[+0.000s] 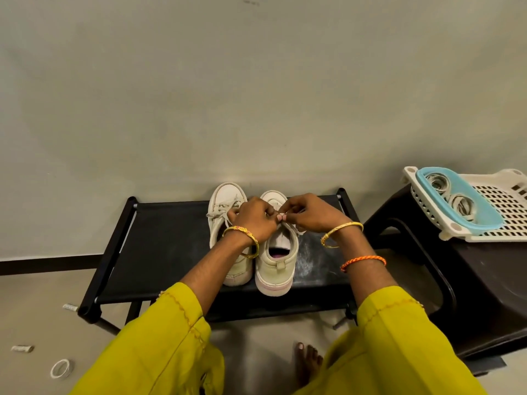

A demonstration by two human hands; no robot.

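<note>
Two off-white sneakers stand side by side on a black shoe rack [159, 246], toes toward the wall. The left sneaker [225, 201] has loose laces. Over the right sneaker [278, 258] both my hands meet at the lacing. My left hand [255, 219] pinches the right sneaker's lace [299, 230] with curled fingers. My right hand [309, 213] pinches the same lace right beside it, thumbs nearly touching. The knot itself is hidden under my fingers.
The grey wall rises right behind the rack. A dark brown plastic stool [467, 280] stands to the right, carrying a white slotted basket [502, 212] and a blue tray [456, 195] with bangles. A white ring [61, 369] and small pieces lie on the floor at left. My bare foot [306, 363] shows below.
</note>
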